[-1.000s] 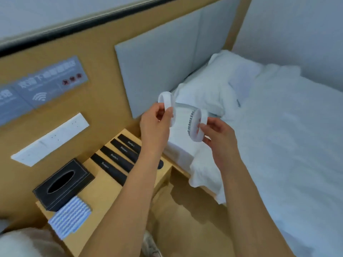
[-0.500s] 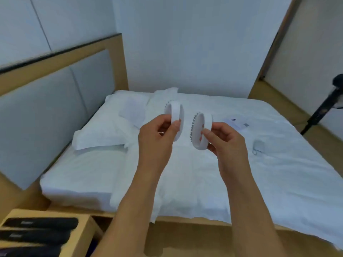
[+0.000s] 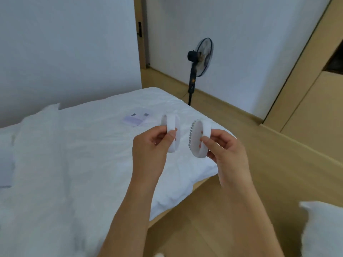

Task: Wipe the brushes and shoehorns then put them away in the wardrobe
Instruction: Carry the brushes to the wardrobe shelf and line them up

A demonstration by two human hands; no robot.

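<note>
Bed [image 3: 74, 145], white, at left (a leaflet [image 3: 138, 118] lies on it). Left hand [image 3: 150, 151]: fingers and thumb pinch the left brush [image 3: 171, 134], a white disc held on edge. Right hand [image 3: 225, 151]: fingers curled round the right brush [image 3: 200, 140], bristles facing left, the brushes apart over the bed corner. Wooden cabinetry, probably the wardrobe [image 3: 306, 108], stands further right, nearer the right hand.

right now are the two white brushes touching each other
Apart. The head view shows white bedding in a plain gap between the left brush, held by the left hand, and the right brush, held by the right hand.
</note>
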